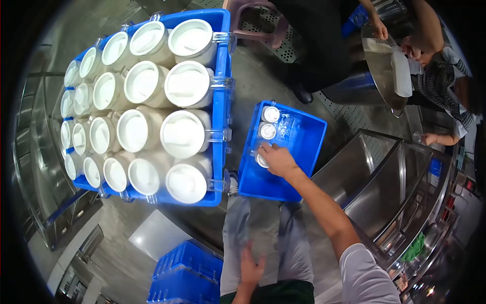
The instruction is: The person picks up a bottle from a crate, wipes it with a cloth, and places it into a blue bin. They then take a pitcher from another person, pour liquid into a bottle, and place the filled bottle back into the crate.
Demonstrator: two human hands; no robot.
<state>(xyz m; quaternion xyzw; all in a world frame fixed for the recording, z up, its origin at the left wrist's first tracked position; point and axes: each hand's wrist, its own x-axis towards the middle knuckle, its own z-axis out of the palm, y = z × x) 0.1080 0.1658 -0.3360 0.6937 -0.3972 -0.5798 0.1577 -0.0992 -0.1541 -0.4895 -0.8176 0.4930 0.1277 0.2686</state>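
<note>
My right hand (276, 161) reaches into a small blue crate (283, 190), its fingers closed on a white-lidded pitcher (262, 160) at the crate's left side. Above that pitcher, two more white-lidded pitchers (268, 130) stand in a row along the same side. My left hand (249, 267) hangs near my thighs, fingers apart, holding nothing. Left of the small crate, a large blue crate (224, 55) is packed with several clear pitchers with white round lids (183, 134); clear handles stick out over its rim.
Stacked blue crates (186, 273) stand at the lower left. Steel counters (349, 167) run along the right. At the upper right, other people's hands (378, 26) work over a large metal pot (349, 90). A pinkish stool (260, 35) stands behind the crates.
</note>
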